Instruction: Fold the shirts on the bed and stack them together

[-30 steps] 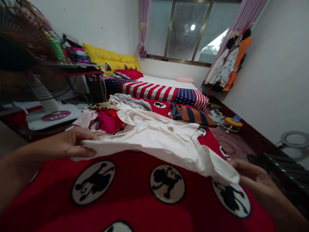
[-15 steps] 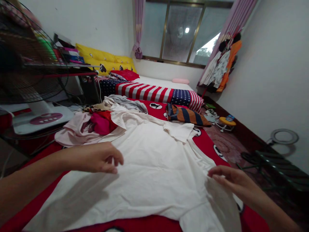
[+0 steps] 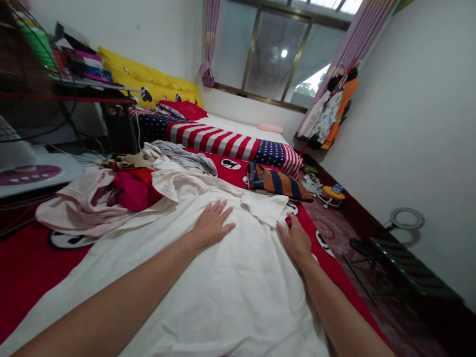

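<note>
A white short-sleeved shirt [image 3: 230, 277] lies spread over a red patterned blanket [image 3: 26, 263]. My left hand [image 3: 213, 223] rests palm down on the upper middle of the shirt, fingers spread. At the shirt's right edge, just below its folded sleeve [image 3: 266, 206], is my right hand [image 3: 295, 238]. Its fingers are bent but apart, touching the cloth or very near it, and I see nothing gripped in them. Beyond the sleeve lies a folded brown and navy striped garment [image 3: 277, 181].
A heap of clothes, with a pale pink garment [image 3: 82, 203] and a magenta one [image 3: 132, 191], sits left of the shirt. A fan [image 3: 29, 171] stands at the far left. Behind is a bed with a striped cover [image 3: 215, 141]. A dark slatted bench [image 3: 412, 265] stands on the right.
Both hands have reached forward over the shirt, the left one also moving right and flattening onto the cloth. The camera's view has shifted and tilted a little.
</note>
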Motion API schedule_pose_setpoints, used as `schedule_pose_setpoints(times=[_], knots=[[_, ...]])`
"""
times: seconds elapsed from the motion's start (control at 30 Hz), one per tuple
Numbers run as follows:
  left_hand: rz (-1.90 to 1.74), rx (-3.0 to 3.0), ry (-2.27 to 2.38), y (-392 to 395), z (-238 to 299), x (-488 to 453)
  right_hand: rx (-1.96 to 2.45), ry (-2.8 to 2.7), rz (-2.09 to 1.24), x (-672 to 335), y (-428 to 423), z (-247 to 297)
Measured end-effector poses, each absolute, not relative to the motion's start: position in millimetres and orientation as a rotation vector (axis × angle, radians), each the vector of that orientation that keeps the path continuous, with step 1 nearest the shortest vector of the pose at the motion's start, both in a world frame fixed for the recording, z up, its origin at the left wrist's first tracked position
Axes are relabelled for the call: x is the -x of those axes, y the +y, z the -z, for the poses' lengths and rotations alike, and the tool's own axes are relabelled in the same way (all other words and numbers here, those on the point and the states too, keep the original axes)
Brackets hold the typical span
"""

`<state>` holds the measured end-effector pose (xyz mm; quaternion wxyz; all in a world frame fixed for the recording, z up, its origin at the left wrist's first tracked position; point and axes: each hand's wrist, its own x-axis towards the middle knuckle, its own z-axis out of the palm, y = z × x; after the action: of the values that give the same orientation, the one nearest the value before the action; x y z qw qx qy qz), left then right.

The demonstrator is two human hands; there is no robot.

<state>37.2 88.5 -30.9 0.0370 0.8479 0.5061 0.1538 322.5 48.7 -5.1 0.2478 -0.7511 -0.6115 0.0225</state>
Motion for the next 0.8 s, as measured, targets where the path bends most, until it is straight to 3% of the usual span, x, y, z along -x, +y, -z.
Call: schedule_pose_setpoints(times=[0.2, 0.43, 0.57, 0.8], knots=[[-0.497, -2.610, 1.566, 86, 30, -37, 1.740, -1.464, -0.003, -362, 40, 8], [-0.483, -2.597, 1.557, 86, 29, -39, 2.288, -1.749, 0.252, -379, 32, 5], [-0.474, -2.588, 1.560, 85, 26, -39, 2.281, -1.876, 0.483, -350, 43, -19], [-0.508, -2.589, 1.541, 84, 26, -37, 2.205, -1.899, -0.315, -307, 75, -28]])
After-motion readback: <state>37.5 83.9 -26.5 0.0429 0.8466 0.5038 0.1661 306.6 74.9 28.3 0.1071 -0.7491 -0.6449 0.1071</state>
